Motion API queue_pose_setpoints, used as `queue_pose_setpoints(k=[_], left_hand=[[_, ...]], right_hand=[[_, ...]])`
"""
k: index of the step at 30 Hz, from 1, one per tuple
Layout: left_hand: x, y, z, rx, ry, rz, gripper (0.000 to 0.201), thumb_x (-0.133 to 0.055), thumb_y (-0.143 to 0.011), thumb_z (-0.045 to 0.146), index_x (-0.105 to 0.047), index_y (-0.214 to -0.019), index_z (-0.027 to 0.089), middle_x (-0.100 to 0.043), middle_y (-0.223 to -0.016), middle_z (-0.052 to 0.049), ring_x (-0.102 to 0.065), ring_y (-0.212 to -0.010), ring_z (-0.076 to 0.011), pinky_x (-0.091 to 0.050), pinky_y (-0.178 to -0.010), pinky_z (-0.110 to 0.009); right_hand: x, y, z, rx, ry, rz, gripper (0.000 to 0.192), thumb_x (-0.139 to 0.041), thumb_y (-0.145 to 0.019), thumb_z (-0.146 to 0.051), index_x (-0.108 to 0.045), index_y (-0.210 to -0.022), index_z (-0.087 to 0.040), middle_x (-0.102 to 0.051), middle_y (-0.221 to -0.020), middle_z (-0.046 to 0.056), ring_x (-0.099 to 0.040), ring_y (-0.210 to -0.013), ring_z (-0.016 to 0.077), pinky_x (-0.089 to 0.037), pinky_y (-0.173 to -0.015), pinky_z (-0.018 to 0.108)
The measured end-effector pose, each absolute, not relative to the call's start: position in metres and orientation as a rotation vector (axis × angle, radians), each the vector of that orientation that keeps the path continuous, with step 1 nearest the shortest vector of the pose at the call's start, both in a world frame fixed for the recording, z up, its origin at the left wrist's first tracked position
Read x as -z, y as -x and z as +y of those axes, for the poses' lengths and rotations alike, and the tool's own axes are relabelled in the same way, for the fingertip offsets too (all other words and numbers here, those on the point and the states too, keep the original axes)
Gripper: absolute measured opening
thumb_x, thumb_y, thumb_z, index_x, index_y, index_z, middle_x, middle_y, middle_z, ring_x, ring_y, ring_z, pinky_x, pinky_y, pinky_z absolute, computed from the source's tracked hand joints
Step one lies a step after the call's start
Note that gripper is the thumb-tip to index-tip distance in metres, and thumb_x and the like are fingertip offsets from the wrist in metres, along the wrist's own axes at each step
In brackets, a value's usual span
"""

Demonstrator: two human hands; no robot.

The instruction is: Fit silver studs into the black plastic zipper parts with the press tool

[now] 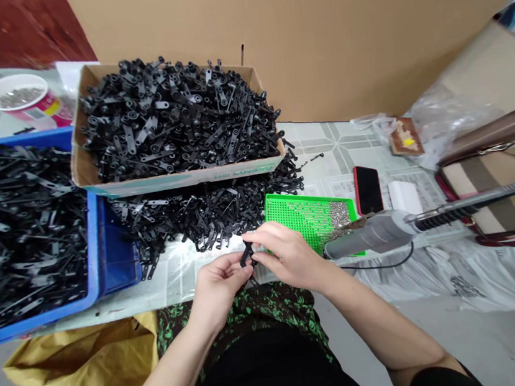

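Note:
Between my two hands is a small black plastic lever part [246,254], held over the table's front edge. My left hand [221,282] pinches its lower end between thumb and fingers. The fingers of my right hand [288,255] are closed at its upper end; whether they also hold a smaller piece I cannot make out. Just behind my hands lies a loose heap of black parts [204,215]. A green perforated tray [288,214] with many small metal screws [335,215] sits right beside my right hand.
A cardboard box [180,178] heaped with black parts stands behind the pile. At left is a blue bin [98,250] of similar parts, with a cup [33,101] of metal pieces behind. On the right are a grey electric screwdriver [368,235], a phone [368,189] and a bag [502,194].

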State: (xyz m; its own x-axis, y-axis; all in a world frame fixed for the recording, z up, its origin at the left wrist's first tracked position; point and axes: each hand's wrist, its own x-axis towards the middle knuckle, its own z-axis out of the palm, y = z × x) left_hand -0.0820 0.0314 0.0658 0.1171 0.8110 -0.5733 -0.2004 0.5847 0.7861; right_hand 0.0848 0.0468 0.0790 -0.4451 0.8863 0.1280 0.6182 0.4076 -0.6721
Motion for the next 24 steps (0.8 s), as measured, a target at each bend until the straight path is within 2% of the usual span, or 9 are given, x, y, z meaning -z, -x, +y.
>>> queue_pose_setpoints(k=[3, 8, 13, 17, 19, 20, 21, 22, 24], left_hand=[[-0.068, 0.084, 0.031, -0.764, -0.7, 1.244, 0.023, -0.083, -0.047, 0.024, -0.076, -0.069, 0.018, -0.07, -0.06, -0.001, -0.058, -0.055, -0.0138, -0.049, -0.055, -0.026], [-0.066, 0.087, 0.028, -0.729, -0.739, 1.248, 0.023, -0.082, -0.047, 0.022, -0.078, -0.069, 0.019, -0.067, -0.055, 0.001, -0.054, -0.051, -0.0123, -0.047, -0.054, -0.027], [-0.065, 0.083, 0.029, -0.592, -0.754, 1.162, 0.017, -0.081, -0.052, 0.028, -0.077, -0.065, 0.018, -0.069, -0.056, -0.002, -0.055, -0.052, -0.013, -0.045, -0.053, -0.025], [-0.056, 0.07, 0.029, -0.572, -0.725, 1.161, 0.016, -0.08, -0.054, 0.032, -0.074, -0.057, 0.017, -0.069, -0.054, -0.004, -0.053, -0.051, -0.0121, -0.041, -0.05, -0.023], [-0.048, 0.061, 0.026, -0.578, -0.712, 1.166, 0.017, -0.08, -0.055, 0.032, -0.074, -0.057, 0.017, -0.069, -0.054, -0.004, -0.054, -0.051, -0.012, -0.041, -0.051, -0.023], [-0.044, 0.055, 0.023, -0.574, -0.708, 1.169, 0.017, -0.079, -0.056, 0.033, -0.074, -0.057, 0.017, -0.069, -0.054, -0.004, -0.054, -0.051, -0.0121, -0.041, -0.051, -0.023], [-0.039, 0.049, 0.021, -0.566, -0.701, 1.169, 0.018, -0.079, -0.056, 0.033, -0.074, -0.057, 0.016, -0.069, -0.055, -0.005, -0.054, -0.052, -0.0123, -0.041, -0.051, -0.023], [-0.035, 0.042, 0.018, -0.56, -0.686, 1.171, 0.018, -0.079, -0.056, 0.034, -0.074, -0.057, 0.016, -0.069, -0.055, -0.005, -0.054, -0.052, -0.0126, -0.04, -0.05, -0.023], [-0.026, 0.026, 0.014, -0.557, -0.639, 1.177, 0.02, -0.08, -0.054, 0.034, -0.073, -0.057, 0.015, -0.069, -0.054, -0.005, -0.054, -0.051, -0.0129, -0.039, -0.048, -0.024]], right_hand=[[-0.085, -0.085, 0.046, -0.778, 1.353, -2.226, 0.028, -0.055, -0.085, -0.018, -0.061, -0.113, -0.021, -0.059, -0.107, 0.01, -0.055, -0.098, 0.0219, -0.05, -0.08, 0.038], [-0.087, -0.09, 0.043, -0.917, 1.35, -2.209, 0.03, -0.056, -0.085, -0.016, -0.061, -0.114, -0.022, -0.062, -0.105, 0.008, -0.058, -0.098, 0.0207, -0.05, -0.084, 0.039], [-0.076, -0.089, 0.038, -1.091, 1.324, -2.054, 0.028, -0.06, -0.08, -0.013, -0.065, -0.108, -0.018, -0.064, -0.102, 0.008, -0.062, -0.086, 0.0169, -0.054, -0.077, 0.033], [-0.075, -0.112, 0.003, -1.175, 1.477, -1.829, 0.036, -0.062, -0.08, -0.018, -0.063, -0.116, -0.021, -0.068, -0.099, 0.007, -0.065, -0.077, 0.0157, -0.057, -0.071, 0.033], [-0.077, -0.14, -0.026, -1.113, 1.585, -1.707, 0.031, -0.067, -0.078, -0.023, -0.068, -0.109, -0.026, -0.072, -0.086, 0.004, -0.066, -0.068, 0.0163, -0.056, -0.064, 0.032], [-0.078, -0.156, -0.039, -1.038, 1.622, -1.623, 0.021, -0.07, -0.076, -0.025, -0.072, -0.097, -0.027, -0.071, -0.074, 0.001, -0.064, -0.06, 0.0156, -0.055, -0.058, 0.03], [-0.079, -0.172, -0.049, -0.805, 1.683, -1.452, 0.01, -0.07, -0.076, -0.025, -0.073, -0.085, -0.028, -0.069, -0.066, 0.0, -0.061, -0.054, 0.0145, -0.052, -0.051, 0.028], [-0.079, -0.186, -0.056, -0.56, 1.717, -1.285, 0.008, -0.068, -0.076, -0.025, -0.072, -0.083, -0.028, -0.068, -0.066, -0.001, -0.061, -0.056, 0.0144, -0.051, -0.051, 0.027], [-0.078, -0.204, -0.054, -0.374, 1.676, -1.142, 0.032, -0.068, -0.076, -0.033, -0.065, -0.107, -0.029, -0.07, -0.086, 0.002, -0.065, -0.072, 0.0164, -0.055, -0.062, 0.03]])
